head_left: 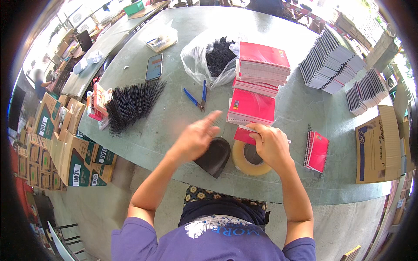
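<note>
My right hand (271,145) pinches a red-covered notebook (244,135) by its top edge, above a wide roll of clear tape (238,162). Slightly blurred, my left hand (196,138) hovers to its left, index finger stretched out and nothing visible in it. Below that hand lies a dark, scoop-shaped piece (215,158). Just beyond my hands rises a stack of red notebooks without coils (251,106). Blue-handled cutting pliers (201,103) rest farther off. To the right lies a finished-looking red notebook (317,151) with a black spiral coil.
Black spiral coils (133,104) are piled at left, near a phone (154,67) and plastic tub (162,40). A clear bag (193,56) holds black material. Spiral-bound notebooks (328,63) stand stacked at far right, above an open cardboard box (378,145). More boxes (78,161) stand off the table's left edge.
</note>
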Tool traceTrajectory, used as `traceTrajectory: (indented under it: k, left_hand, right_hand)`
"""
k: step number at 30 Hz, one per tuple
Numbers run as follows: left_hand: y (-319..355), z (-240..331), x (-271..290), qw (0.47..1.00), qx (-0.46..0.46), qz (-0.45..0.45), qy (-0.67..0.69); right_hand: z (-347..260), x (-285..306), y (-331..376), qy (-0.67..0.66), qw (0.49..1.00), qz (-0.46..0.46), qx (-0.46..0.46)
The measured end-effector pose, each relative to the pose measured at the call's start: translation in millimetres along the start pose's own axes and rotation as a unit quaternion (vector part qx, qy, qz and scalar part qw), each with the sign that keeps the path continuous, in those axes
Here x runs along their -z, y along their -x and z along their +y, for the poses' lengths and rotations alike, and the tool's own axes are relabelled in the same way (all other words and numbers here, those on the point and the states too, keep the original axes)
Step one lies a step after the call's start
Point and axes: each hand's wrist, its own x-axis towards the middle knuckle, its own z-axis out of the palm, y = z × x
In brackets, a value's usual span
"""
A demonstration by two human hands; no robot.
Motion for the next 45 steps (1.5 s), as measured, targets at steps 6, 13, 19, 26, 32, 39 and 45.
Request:
traceTrajectory:
  k: [6, 13, 19, 26, 32, 39, 45]
  left_hand:
    - [5, 23, -22, 0.995, -0.073, 0.044, 0.053]
    - [2, 23, -35, 0.970, -0.169, 0.177, -0.005]
    - [-4, 20, -36, 0.943, -0.219, 0.242, -0.069]
    - [-7, 19, -4, 0.984, -0.165, 0.046, -0.049]
    - [-8, 34, 6, 0.984, 0.068, -0.157, 0.052]
    - [-9, 22, -23, 0.973, -0.188, 0.129, -0.033]
    - [-10, 9, -2, 0.985, -0.166, 0.050, -0.006]
  right_hand:
    - [-2, 3, 2, 0.021, 0.999, -0.016, 0.022]
    - [-8, 9, 2, -0.009, 1.000, -0.022, 0.001]
    - [-12, 10, 3, 0.000, 0.999, -0.037, 0.024]
    - [-7, -5, 2, 0.045, 0.994, 0.040, 0.091]
    - [-5, -8, 3, 0.055, 0.991, 0.028, 0.115]
    - [-7, -7, 4, 0.057, 0.993, 0.014, 0.107]
    - [-9, -9, 4, 0.050, 0.992, 0.041, 0.113]
